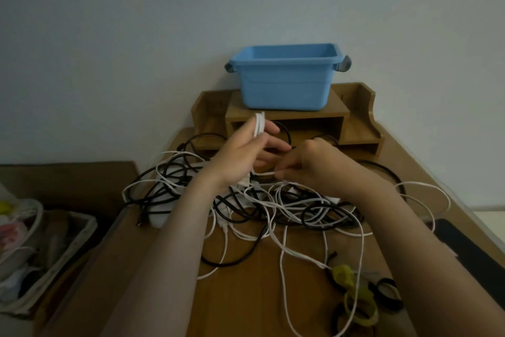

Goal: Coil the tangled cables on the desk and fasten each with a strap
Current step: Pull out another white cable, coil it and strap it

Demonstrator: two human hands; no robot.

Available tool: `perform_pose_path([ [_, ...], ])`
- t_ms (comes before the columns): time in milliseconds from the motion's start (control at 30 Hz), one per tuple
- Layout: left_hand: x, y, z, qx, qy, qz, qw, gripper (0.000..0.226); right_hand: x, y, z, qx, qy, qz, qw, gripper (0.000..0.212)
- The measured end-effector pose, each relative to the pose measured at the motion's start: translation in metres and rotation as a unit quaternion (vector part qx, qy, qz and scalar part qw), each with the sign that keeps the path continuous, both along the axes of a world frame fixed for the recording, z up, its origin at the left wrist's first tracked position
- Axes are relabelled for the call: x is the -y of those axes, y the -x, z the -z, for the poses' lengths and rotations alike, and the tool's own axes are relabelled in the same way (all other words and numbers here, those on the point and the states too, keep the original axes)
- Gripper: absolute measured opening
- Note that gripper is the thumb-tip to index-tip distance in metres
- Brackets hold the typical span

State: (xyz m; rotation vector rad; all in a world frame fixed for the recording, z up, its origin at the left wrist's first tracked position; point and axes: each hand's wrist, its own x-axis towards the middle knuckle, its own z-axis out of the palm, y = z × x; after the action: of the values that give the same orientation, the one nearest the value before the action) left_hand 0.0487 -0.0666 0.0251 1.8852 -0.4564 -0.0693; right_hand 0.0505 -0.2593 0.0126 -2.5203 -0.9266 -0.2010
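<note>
Cables, black and white, lie in a loose tangle on the desk directly beneath both hands and spread out past either wrist. Left hand is raised above the heap and grips a white cable, gathered into a few tight loops that stand up out of the hand between thumb and forefinger; its other fingers stretch forward, relaxed. Right hand, just beside it at the same height, pinches a short taut stretch of that white cable between thumb and fingertips, the strand running across to the base of the left hand. Straps, yellow-green and black rings, lie near the right forearm, on the side toward the person. Beyond both hands a blue bin sits on a wooden shelf. Off to the left of the left arm, below desk level, a basket holds blurred oddments
</note>
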Motion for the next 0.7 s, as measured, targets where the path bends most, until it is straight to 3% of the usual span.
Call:
perform_pose_path([
  [167,0.007,0.0,0.005,0.043,-0.18,0.041,0.982,0.022,0.006,-0.001,-0.003,-0.005,-0.113,-0.018,0.993,0.011],
  [300,0.008,0.002,-0.001,0.041,-0.222,0.016,0.974,0.046,0.009,-0.002,0.0,-0.048,-0.138,0.005,0.989,0.012],
  [400,0.0,0.003,-0.004,0.052,-0.255,0.004,0.966,0.047,0.016,-0.007,0.0,-0.111,-0.122,0.018,0.986,0.015],
  [567,-0.008,0.001,-0.001,0.043,-0.163,0.008,0.986,0.037,0.028,-0.008,0.004,-0.172,-0.12,-0.006,0.978,0.017],
  [701,-0.013,-0.003,0.001,0.011,-0.013,0.001,1.0,0.035,0.033,-0.014,0.009,-0.16,-0.102,0.027,0.981,0.017],
])
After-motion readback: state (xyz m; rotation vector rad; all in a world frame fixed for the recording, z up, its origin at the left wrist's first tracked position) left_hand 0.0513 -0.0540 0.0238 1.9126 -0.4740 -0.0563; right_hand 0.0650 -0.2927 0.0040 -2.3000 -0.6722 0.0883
